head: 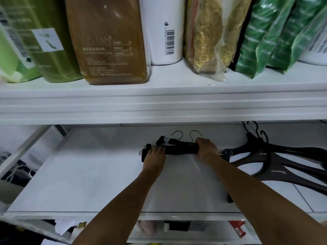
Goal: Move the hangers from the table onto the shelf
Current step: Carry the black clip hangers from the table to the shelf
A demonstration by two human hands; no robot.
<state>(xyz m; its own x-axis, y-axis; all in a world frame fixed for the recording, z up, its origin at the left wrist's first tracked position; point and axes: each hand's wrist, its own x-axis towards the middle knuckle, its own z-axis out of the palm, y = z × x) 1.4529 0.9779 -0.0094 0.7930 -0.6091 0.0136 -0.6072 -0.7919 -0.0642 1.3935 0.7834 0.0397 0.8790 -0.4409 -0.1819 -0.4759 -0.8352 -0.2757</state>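
While a bundle of black clip hangers (182, 149) rests on the white lower shelf (88, 174), its left end is held under the curled fingers of the left hand (155, 155) and its middle is gripped by the right hand (206, 147). Black coat hangers (265, 156) are seen lying just to the right. The placing step is judged nearly complete. Next, the bundle must be released by both hands, which are then to be withdrawn without dragging it.
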